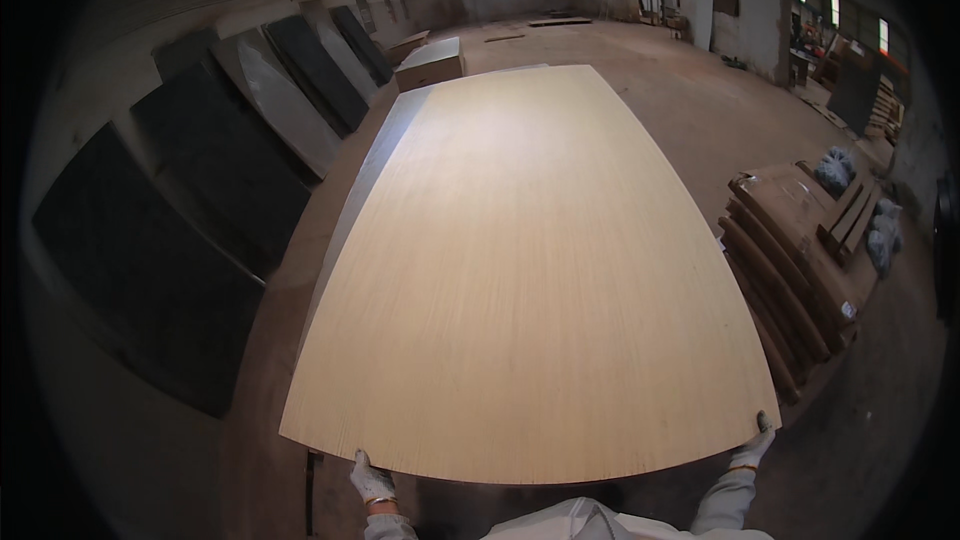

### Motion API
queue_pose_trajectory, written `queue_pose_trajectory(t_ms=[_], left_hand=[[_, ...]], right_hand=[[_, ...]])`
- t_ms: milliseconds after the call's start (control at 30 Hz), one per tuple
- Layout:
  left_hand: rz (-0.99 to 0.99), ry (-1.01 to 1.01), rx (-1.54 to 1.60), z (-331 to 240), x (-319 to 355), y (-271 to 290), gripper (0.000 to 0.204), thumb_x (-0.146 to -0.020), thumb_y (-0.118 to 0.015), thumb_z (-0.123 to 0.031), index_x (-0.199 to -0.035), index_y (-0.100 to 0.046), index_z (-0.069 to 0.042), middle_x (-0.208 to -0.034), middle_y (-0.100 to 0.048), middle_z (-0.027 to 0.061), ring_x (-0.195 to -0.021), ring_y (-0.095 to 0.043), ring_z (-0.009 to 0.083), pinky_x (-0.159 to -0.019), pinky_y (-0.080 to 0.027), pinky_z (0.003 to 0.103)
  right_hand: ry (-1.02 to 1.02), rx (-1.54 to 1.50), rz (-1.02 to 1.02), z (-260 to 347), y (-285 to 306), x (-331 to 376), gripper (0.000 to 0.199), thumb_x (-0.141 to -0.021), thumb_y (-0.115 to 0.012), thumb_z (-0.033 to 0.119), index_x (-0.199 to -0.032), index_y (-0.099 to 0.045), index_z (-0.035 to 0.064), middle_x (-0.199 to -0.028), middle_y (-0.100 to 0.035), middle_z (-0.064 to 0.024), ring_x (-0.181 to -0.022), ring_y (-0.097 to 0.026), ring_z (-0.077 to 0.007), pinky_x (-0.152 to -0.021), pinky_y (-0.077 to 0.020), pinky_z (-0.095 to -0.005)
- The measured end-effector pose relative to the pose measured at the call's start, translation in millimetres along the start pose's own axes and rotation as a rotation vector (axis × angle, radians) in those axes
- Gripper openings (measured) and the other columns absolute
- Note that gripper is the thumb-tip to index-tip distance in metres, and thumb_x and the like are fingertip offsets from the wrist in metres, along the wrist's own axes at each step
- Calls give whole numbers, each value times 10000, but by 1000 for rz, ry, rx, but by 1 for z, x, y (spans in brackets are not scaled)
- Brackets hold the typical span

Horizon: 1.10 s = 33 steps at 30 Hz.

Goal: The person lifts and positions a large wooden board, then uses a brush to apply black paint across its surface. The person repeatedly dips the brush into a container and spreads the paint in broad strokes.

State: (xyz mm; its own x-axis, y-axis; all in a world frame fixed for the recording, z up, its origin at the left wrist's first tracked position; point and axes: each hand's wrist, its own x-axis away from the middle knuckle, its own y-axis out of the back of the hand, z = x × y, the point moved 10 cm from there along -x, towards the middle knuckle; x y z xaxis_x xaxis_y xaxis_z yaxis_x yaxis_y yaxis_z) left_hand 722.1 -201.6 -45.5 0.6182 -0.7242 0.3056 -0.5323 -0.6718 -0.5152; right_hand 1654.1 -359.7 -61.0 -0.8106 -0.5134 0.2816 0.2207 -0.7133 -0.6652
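Note:
A large pale wood-grain panel (pixel 520 270) stretches out in front of me, its near edge close to my body. My left hand (pixel 372 478), in a white glove, grips that edge near the left corner, thumb on top and fingers hidden beneath. At the right corner my right hand (pixel 755 443), gloved too with a dark-tipped thumb, holds the same edge in the same way. Under the panel, a greyish sheet (pixel 375 165) shows along the left side, turned slightly from it.
Several dark panels (pixel 220 160) lean along the left wall. To the right lies a stack of brown cardboard-like sheets (pixel 790 230) with wooden strips and plastic bundles (pixel 835 170) on top. Beyond the panel's far end stands another board stack (pixel 432 62). A doorway opens at the far right.

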Motion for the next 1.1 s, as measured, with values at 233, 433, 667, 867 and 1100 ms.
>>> queue_pose_trajectory(t_ms=[233,433,667,867,1100], left_hand=[[-55,48,-62,47,58,-11,524,-1094,-548,-297,-1494,-528,41,-1430,-634,192,-1278,-623,385,-1118,-493,556],[-80,-153,-111,-8,51,-24,449,-1060,-585,-227,-1366,-594,100,-1340,-662,193,-1187,-665,362,-1062,-537,505],[-395,-23,-1198,-79,-5,-3,435,-1051,-555,-342,-948,-722,47,-722,-720,159,-542,-698,319,-481,-544,467],[-141,-70,-881,17,41,-63,641,-1099,-481,-487,-1135,-685,120,-951,-759,217,-769,-754,326,-646,-623,446],[-25,70,-430,78,52,-48,728,-1078,-491,-570,-1429,-606,57,-1394,-668,182,-1193,-672,342,-1023,-563,455]], right_hand=[[15,56,-44,28,58,-77,691,-934,-703,329,-1478,-522,-57,-1359,-657,-237,-1219,-665,-388,-1041,-566,-509],[-29,51,-17,54,-9,-35,723,-982,-678,416,-1501,-505,-56,-1423,-628,-242,-1243,-662,-390,-1026,-585,-523],[-266,54,-87,-36,-34,49,625,-1018,-614,406,-1487,-562,-4,-1467,-627,-182,-1310,-637,-332,-1095,-541,-525],[-290,13,7,-90,0,43,646,-1032,-574,444,-1529,-518,35,-1491,-606,-130,-1365,-598,-330,-1143,-490,-488],[-138,96,-195,-84,13,46,385,-972,-700,183,-1303,-694,-12,-1309,-714,-128,-1213,-673,-266,-1102,-519,-417]])
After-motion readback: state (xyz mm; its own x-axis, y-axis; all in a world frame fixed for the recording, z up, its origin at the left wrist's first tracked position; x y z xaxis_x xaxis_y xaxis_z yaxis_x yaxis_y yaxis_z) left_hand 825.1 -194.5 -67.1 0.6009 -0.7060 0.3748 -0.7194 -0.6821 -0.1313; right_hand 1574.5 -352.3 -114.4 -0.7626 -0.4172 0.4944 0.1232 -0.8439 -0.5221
